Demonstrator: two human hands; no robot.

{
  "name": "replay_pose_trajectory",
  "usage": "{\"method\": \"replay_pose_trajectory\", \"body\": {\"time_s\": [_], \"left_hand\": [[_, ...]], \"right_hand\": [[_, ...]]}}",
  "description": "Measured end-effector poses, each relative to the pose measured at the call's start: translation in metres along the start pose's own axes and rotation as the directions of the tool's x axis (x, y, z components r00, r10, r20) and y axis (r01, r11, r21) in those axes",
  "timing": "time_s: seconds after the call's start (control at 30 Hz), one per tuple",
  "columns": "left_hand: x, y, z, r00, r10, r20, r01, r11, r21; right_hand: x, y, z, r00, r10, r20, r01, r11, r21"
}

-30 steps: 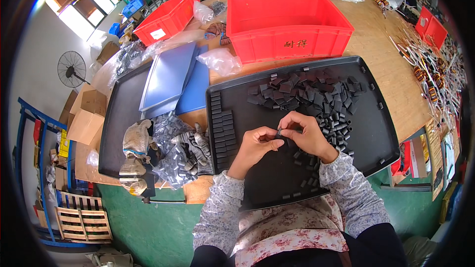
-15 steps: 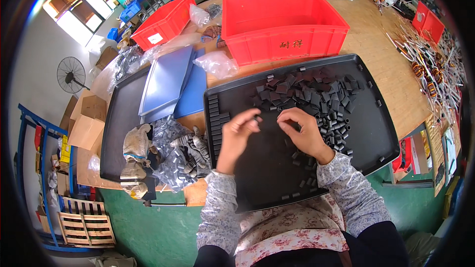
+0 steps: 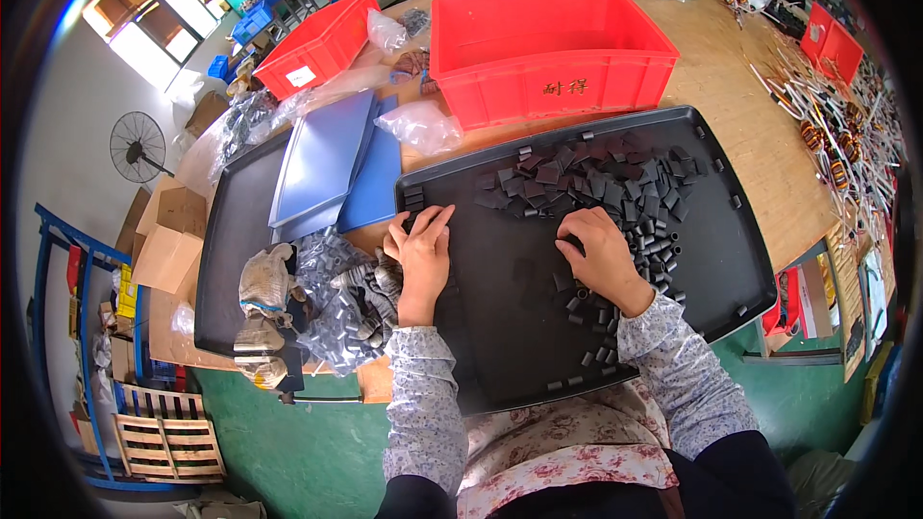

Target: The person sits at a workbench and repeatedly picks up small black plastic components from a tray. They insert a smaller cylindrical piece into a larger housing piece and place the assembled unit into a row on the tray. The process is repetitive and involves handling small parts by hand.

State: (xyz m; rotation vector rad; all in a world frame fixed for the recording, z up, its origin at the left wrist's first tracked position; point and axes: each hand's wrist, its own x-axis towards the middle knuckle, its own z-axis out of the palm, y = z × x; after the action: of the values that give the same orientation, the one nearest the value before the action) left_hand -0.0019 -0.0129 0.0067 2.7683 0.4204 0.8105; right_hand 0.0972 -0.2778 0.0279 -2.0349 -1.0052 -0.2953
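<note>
My left hand [image 3: 422, 258] is at the left side of a black tray [image 3: 510, 327], fingers bent over a column of short black pieces [image 3: 413, 198] along the wall. What lies between those fingertips is hidden. My right hand [image 3: 604, 255] hovers over the tray's middle, thumb and forefinger curled together; anything in the pinch is too small to make out. Just beyond it lies a heap of flat black pieces [image 3: 548, 173]. Short black tubes [image 3: 656, 252] spread beside its right edge, with several more near the wrist.
A large red bin [image 3: 558, 86] stands behind the tray, another red bin [image 3: 322, 43] farther left. Blue folders [image 3: 322, 163], a clear plastic bag [image 3: 423, 125] and grey work gloves [image 3: 264, 279] lie left. Bundled wires [image 3: 827, 125] cover the right side. People's arms show far right.
My left hand has moved left, from the tray's middle to the column by the wall, now covering much of it. My right hand has shifted slightly right, toward the tubes.
</note>
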Motion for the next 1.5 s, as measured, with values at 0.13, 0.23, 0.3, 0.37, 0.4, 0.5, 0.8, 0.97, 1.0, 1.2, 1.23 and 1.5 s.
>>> {"method": "replay_pose_trajectory", "body": {"time_s": [0.13, 0.23, 0.3, 0.37, 0.4, 0.5, 0.8, 0.97, 1.0, 1.2, 1.23, 1.5], "left_hand": [[0.001, -0.006, 0.003, 1.0, -0.021, 0.0, 0.021, 0.999, 0.024], [0.004, -0.001, 0.002, 0.998, -0.05, -0.029, 0.051, 0.998, 0.043], [0.003, 0.003, -0.001, 1.0, -0.029, -0.006, 0.029, 0.999, 0.034], [0.0, 0.001, -0.002, 0.999, 0.006, 0.046, -0.008, 0.999, 0.049], [-0.001, 0.0, -0.002, 0.998, 0.027, 0.057, -0.03, 0.998, 0.052], [0.0, -0.002, 0.001, 0.999, -0.033, 0.032, 0.033, 0.999, -0.009], [0.002, -0.001, 0.004, 1.0, -0.021, 0.017, 0.019, 0.996, 0.081], [0.001, -0.003, 0.003, 0.998, -0.066, 0.008, 0.065, 0.997, 0.05], [0.001, -0.005, 0.005, 0.998, -0.056, 0.0, 0.056, 0.997, 0.05], [0.0, -0.001, 0.003, 0.998, -0.037, -0.046, 0.04, 0.998, 0.054], [0.0, 0.004, 0.001, 0.998, -0.033, -0.057, 0.036, 0.998, 0.051], [-0.026, 0.066, -0.011, 0.945, 0.292, 0.144, -0.224, 0.905, -0.362]], "right_hand": [[0.0, -0.001, -0.001, 1.0, 0.011, 0.012, -0.011, 1.0, 0.01], [0.001, -0.001, -0.001, 1.0, 0.006, 0.009, -0.006, 1.0, 0.004], [0.001, 0.001, -0.001, 1.0, -0.008, -0.009, 0.007, 1.0, -0.027], [0.001, 0.003, -0.002, 1.0, 0.005, 0.009, -0.004, 0.993, -0.117], [0.0, 0.003, -0.003, 1.0, 0.012, 0.019, -0.008, 0.987, -0.163], [-0.003, 0.006, -0.006, 0.997, 0.003, 0.082, 0.017, 0.969, -0.245], [-0.005, 0.007, -0.003, 0.996, 0.001, 0.089, 0.022, 0.965, -0.26], [-0.004, 0.007, -0.004, 0.992, 0.01, 0.123, 0.016, 0.978, -0.208], [-0.004, 0.007, -0.004, 0.99, 0.015, 0.137, 0.011, 0.981, -0.192], [-0.003, 0.002, -0.008, 0.977, -0.009, 0.213, 0.044, 0.987, -0.157], [-0.003, 0.002, -0.009, 0.973, -0.025, 0.228, 0.061, 0.987, -0.15], [-0.005, -0.005, -0.011, 0.936, -0.106, 0.336, 0.151, 0.983, -0.108]]}}
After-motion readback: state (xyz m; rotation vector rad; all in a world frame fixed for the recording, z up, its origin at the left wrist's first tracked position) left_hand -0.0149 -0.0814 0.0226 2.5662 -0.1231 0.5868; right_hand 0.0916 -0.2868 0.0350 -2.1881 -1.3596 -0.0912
